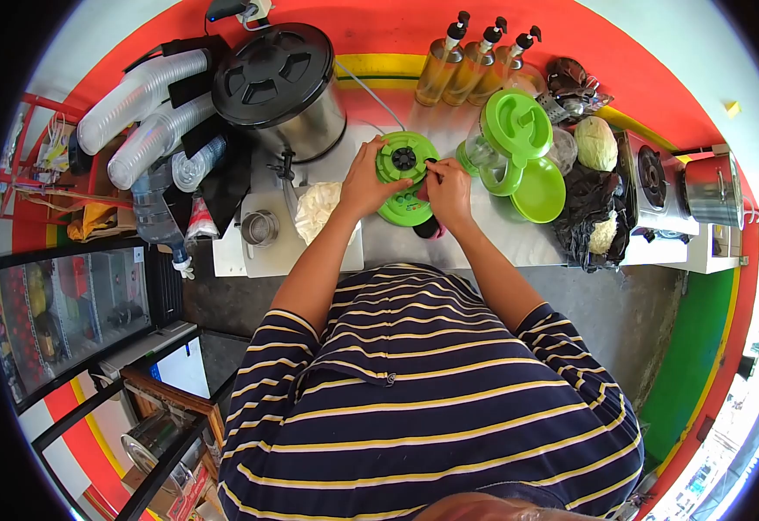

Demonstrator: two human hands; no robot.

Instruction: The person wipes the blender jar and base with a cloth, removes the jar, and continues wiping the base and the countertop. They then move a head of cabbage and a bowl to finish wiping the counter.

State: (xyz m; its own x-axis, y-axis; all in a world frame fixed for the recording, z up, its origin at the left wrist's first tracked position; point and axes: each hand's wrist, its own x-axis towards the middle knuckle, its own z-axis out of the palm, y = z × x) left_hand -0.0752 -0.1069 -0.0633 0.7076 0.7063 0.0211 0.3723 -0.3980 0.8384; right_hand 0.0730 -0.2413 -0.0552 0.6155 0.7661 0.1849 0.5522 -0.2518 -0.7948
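A green blender base [403, 208] with a black drive coupling stands on the metal counter in front of me. My left hand [365, 184] grips its left side, the thumb lying across the front of its top. At the base's right edge, my right hand [447, 193] has its fingers pinched together around something small and dark that I cannot make out. Part of a pink and black item shows below that hand. Just to the right stands the blender jug [488, 154] with its green lid [518, 123], apart from the base.
A green plate [539, 191] lies by the jug, near cabbage [596, 143] and a black plastic bag [583, 204]. Several pump bottles [440, 71] line the back wall. To the left are a large lidded steel container [297, 130], a white cloth [317, 211], a metal cup [259, 227] and stacked plastic cups [141, 100].
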